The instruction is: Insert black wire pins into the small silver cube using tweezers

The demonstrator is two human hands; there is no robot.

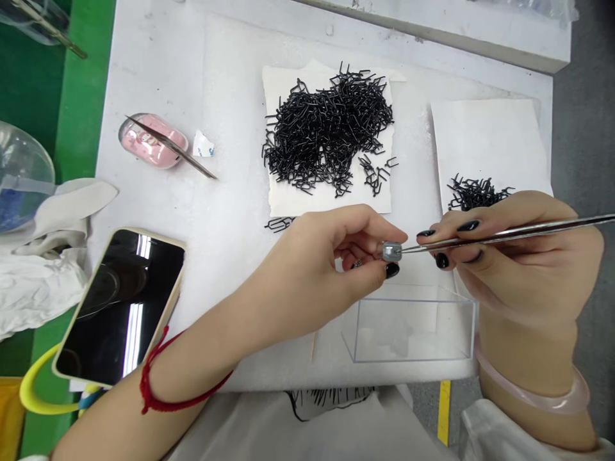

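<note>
Between the thumb and fingers of my left hand (331, 262) is a small grey metallic cylindrical part (392, 250). My right hand (523, 256) grips a pair of metal tweezers (519, 232), whose tips touch the right end of that part. Whether the tips hold something tiny, I cannot tell. Beyond my left hand, a large heap of small black bent wire pieces (331, 128) lies on white paper (288, 203). A smaller pile of the same black pieces (478, 192) sits behind my right hand, partly hidden by it, on a second white sheet (490, 134).
A clear plastic box (413, 326) stands below my hands. To the left are a phone (125, 301), a pink case (156, 144) with other tweezers (173, 146) across it, and yellow-handled scissors (36, 384). A raised white ledge (456, 38) runs along the back.
</note>
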